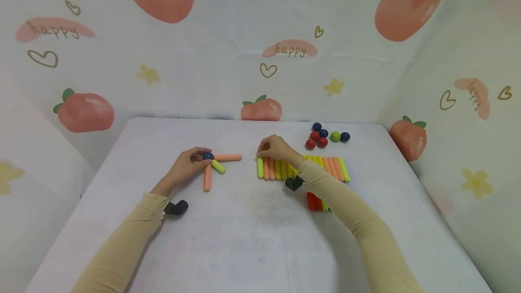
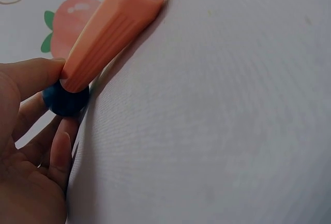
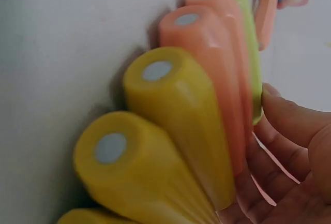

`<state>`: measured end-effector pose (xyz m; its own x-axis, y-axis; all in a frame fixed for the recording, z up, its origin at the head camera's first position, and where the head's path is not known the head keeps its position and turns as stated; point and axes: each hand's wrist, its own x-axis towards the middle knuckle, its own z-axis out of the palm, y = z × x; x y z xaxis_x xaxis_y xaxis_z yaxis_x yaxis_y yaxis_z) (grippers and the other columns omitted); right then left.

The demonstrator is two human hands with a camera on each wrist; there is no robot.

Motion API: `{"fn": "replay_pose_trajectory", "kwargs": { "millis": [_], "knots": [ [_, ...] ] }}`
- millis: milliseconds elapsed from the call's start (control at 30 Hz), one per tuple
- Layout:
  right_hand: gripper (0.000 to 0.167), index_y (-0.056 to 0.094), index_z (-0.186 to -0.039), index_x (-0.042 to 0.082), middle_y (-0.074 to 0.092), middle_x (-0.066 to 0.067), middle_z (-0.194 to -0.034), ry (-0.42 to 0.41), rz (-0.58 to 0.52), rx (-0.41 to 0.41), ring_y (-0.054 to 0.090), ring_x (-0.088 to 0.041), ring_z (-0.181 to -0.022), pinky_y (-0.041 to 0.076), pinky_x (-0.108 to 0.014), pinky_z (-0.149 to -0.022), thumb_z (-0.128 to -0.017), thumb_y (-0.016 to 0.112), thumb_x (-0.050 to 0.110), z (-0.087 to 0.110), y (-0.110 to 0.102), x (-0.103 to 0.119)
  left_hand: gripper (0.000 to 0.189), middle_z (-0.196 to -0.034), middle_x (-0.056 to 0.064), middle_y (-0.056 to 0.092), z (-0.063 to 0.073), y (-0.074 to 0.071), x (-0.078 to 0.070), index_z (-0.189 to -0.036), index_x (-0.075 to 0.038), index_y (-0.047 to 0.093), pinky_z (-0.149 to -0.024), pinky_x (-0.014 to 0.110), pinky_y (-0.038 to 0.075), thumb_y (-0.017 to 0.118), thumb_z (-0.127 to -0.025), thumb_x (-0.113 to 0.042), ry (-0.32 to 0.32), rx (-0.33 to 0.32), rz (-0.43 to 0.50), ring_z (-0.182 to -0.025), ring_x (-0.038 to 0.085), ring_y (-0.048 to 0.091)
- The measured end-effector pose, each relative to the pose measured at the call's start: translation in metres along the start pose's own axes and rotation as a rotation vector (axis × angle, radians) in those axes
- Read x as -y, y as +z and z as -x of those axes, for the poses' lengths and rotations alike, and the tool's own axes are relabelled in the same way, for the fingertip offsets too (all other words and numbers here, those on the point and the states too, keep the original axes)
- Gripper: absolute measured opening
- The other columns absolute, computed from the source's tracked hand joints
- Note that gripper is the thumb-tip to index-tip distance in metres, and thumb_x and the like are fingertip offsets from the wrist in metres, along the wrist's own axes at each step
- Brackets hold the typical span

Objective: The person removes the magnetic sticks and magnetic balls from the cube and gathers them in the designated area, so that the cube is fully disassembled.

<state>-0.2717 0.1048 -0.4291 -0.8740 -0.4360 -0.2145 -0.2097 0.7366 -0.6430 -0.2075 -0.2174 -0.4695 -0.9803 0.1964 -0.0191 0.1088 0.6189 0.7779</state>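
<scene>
My left hand point(image 1: 188, 167) holds a dark blue ball point(image 1: 208, 156) between thumb and fingers. From the ball one orange magnetic rod point(image 1: 229, 158) points right, another orange rod point(image 1: 207, 181) points toward me, and a yellow-green rod point(image 1: 218, 167) slants between them. The left wrist view shows an orange rod point(image 2: 114, 32) with a silvery end disc against the ball. At the left end of a row of rods, my right hand point(image 1: 281, 149) pinches the far end of a green rod point(image 1: 260, 169). Its thumb point(image 3: 274, 100) presses that rod's side; the other fingers reach behind the row.
Beside the green rod lie orange rods point(image 1: 269, 171) and yellow rods point(image 1: 283, 172), partly under my right arm. More orange rods point(image 1: 334, 168) end the row. Red rods point(image 1: 314, 201) lie nearer me. Red balls point(image 1: 310, 144), blue balls point(image 1: 317, 126) and a green ball point(image 1: 335, 136) sit behind.
</scene>
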Motion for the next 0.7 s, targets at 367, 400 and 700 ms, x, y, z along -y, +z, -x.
{"fn": "replay_pose_trajectory", "kwargs": {
  "millis": [367, 400, 700],
  "knots": [
    [0.012, 0.069, -0.096, 0.013, 0.069, -0.002, -0.096, 0.003, 0.019, 0.011, 0.057, -0.018, -0.089, 0.048, -0.028, -0.083, -0.093, 0.07, 0.025, 0.0, -0.001, 0.005, 0.046, -0.129, 0.015, 0.062, -0.001, 0.001, -0.001, -0.137, -0.014, 0.056, -0.091, 0.038, 0.047, 0.064, -0.097, -0.035, 0.016, 0.002, -0.001, -0.113, 0.03, 0.059],
    [0.013, 0.069, -0.097, 0.013, 0.068, -0.002, -0.097, -0.005, 0.022, -0.001, 0.057, -0.018, -0.09, 0.049, -0.028, -0.083, -0.093, 0.069, 0.025, -0.001, 0.0, 0.009, 0.046, -0.129, 0.015, 0.062, -0.001, 0.001, -0.002, -0.137, -0.014, 0.056, -0.091, 0.038, 0.047, 0.064, -0.097, -0.035, 0.013, 0.002, -0.003, -0.113, 0.03, 0.059],
    [0.023, 0.071, -0.116, 0.011, 0.072, -0.004, -0.114, -0.223, 0.057, 0.042, 0.062, -0.016, -0.104, 0.052, -0.027, -0.092, -0.095, 0.065, 0.021, -0.023, 0.031, 0.056, 0.045, -0.13, 0.016, 0.063, -0.002, 0.001, 0.002, -0.137, -0.013, 0.057, -0.092, 0.039, 0.049, 0.065, -0.096, -0.032, 0.003, -0.015, -0.001, -0.114, 0.031, 0.06]
  ]
}}
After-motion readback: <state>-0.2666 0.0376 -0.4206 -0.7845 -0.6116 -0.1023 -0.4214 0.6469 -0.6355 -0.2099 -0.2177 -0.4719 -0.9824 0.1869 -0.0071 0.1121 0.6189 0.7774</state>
